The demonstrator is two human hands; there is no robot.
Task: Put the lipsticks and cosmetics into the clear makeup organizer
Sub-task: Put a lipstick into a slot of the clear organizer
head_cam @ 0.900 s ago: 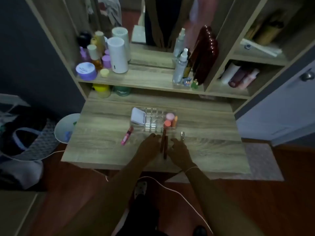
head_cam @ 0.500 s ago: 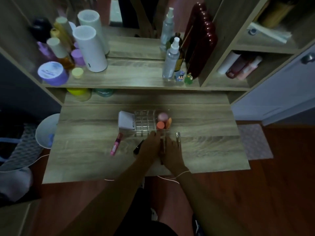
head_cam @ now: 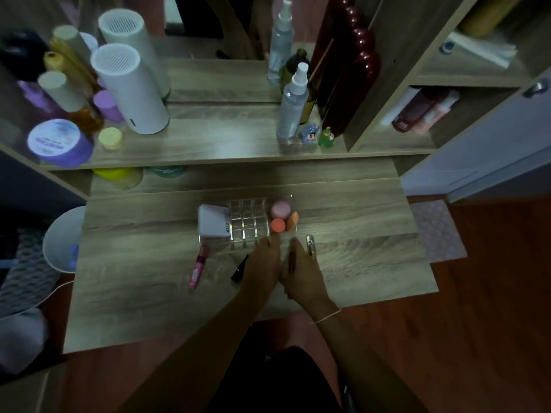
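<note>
My hands have closed in beside the clear organizer (head_cam: 247,220) on the worktop (head_cam: 357,257); right hand (head_cam: 304,271) apparently grips a dark red lipstick (head_cam: 291,260), left hand (head_cam: 264,263) flat, empty; insertion pending

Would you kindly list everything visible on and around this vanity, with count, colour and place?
organizer: one, clear, desk centre
compact: one, white, organizer's left section
sponges: three, pink and orange, organizer's right section
pink tube: one, desk, left of the hands
black tube: one, beside left hand
dark red tube: one, at right hand
clear tube: one, right of the hands
white cylinder: one, shelf left
spray bottle: one, clear, shelf right
purple jar: one, shelf far left
left hand: on desk
right hand: on desk
</note>
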